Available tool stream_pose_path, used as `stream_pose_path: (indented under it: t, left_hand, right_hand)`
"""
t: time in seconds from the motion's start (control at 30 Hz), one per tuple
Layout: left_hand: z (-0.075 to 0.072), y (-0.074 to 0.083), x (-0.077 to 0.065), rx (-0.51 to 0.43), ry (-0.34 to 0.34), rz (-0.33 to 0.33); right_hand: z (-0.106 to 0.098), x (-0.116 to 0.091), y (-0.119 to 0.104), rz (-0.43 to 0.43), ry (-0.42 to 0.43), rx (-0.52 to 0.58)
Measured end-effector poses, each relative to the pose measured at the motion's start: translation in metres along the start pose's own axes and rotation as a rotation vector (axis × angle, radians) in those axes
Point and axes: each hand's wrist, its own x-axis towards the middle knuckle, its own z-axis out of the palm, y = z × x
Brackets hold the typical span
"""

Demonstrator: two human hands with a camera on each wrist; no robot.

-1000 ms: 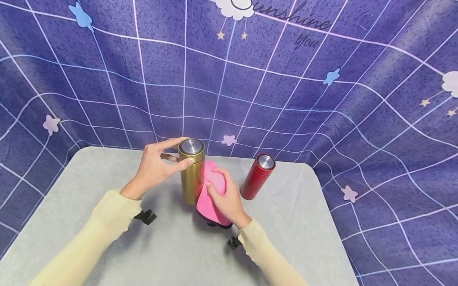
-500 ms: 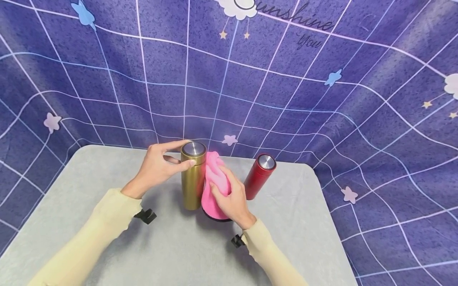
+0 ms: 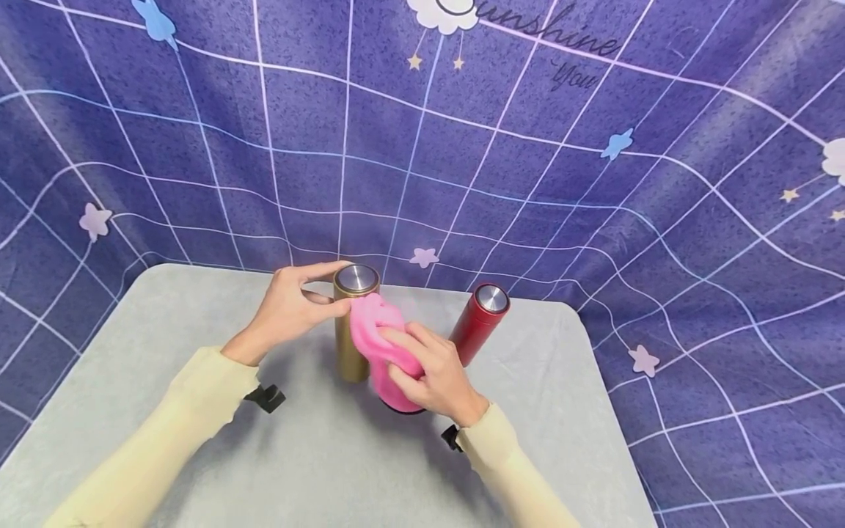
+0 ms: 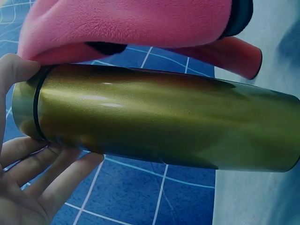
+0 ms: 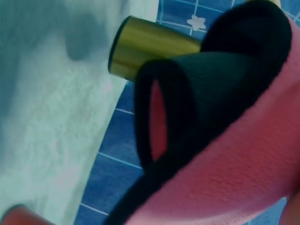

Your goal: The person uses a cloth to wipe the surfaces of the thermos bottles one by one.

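Fingers (image 4: pixel 70 178) and thumb of the left hand (image 3: pixel 280 312) spread wide to span the tall gold metallic cylindrical flask (image 4: pixel 164 117), thumb on one side and the other fingers opposite, gripping it near the dark seam below its lid. At the right hand (image 3: pixel 439 370), fingers and thumb curl round a fluffy pink cloth with black edging (image 3: pixel 379 330), bunching it with a narrow gap between thumb and fingers (the right wrist view shows a dark underside folded over on itself). Held upright over the pale grey tabletop (image 3: pixel 317 469), the flask stands to the left of the cloth, whose bunched top overlaps its upper body in the head view; whether its base touches the tabletop, I cannot tell. Just beyond the right hand, apart from the gold one, stands a shorter red metallic cylindrical flask with a silver-topped lid (image 3: pixel 478 319).
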Motion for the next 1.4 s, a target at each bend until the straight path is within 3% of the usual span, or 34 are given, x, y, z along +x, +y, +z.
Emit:
stream_pose_path:
  t: [0.33,0.5,0.67,1.0,1.4]
  left_hand:
    - [0.0,0.002,0.001,0.016,0.014,0.038]
    - [-0.001,0.005,0.0,0.019,0.015,-0.01]
    - [-0.001,0.005,-0.001,0.038,0.006,-0.035]
    - [-0.001,0.004,0.0,0.074,0.021,-0.012]
    - [0.0,0.004,0.001,0.067,0.029,-0.015]
  right_hand:
    - [0.001,0.01,0.0,-0.072,-0.123,-0.102]
    - [0.004,0.009,0.001,-0.121,-0.197,-0.134]
    - [0.008,0.007,0.001,-0.149,-0.258,-0.138]
    - [0.013,0.003,-0.002,-0.165,-0.308,-0.153]
    - [0.02,-0.006,-0.004,-0.146,-0.419,-0.078]
